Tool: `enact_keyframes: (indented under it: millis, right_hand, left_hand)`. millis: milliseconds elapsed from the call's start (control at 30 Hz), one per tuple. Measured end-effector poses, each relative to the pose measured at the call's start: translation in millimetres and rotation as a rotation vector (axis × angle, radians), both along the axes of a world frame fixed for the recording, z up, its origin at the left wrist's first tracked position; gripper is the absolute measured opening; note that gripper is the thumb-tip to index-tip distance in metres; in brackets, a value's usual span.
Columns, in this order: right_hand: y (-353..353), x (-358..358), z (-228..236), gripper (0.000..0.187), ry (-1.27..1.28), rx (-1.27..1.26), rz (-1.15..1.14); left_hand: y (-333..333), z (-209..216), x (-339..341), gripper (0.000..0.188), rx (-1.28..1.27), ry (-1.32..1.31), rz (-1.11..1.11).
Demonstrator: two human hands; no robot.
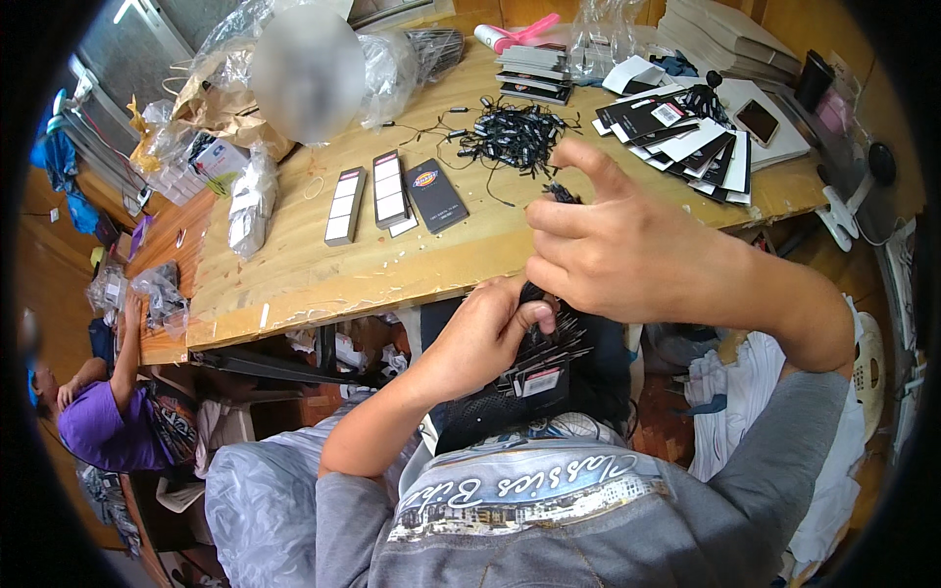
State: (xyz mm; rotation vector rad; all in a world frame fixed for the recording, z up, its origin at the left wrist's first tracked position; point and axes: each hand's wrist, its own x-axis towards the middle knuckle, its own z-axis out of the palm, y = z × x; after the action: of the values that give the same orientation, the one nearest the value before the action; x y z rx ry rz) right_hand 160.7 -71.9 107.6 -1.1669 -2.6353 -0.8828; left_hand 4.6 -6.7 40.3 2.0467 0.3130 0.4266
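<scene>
My left hand is closed round the neck of a bundle of black tag cords, just off the table's front edge. From that grip a thick sheaf of black hang tags hangs over my lap, one showing a white sticker. Above it, my right hand has its fingers curled round the upper part of the same cords, and the index finger arches over the tip. Some of the cords are hidden behind my fingers. Beyond the right hand lies a tangled pile of loose black tag strings.
Two stacks of white-labelled cards and a black tag lie on the wooden table. Fanned black and white tags and a phone are at the right. Plastic bags stand left; another person in purple sits far left.
</scene>
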Motion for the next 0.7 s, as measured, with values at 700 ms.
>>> enact_keyframes:
  millis: [700]
  right_hand:
    - [34.1, 25.4, -91.0, 0.012, 0.416, -0.056, -0.158]
  left_hand:
    - [20.5, -21.0, 4.5, 0.025, -1.006, -0.118, -0.204]
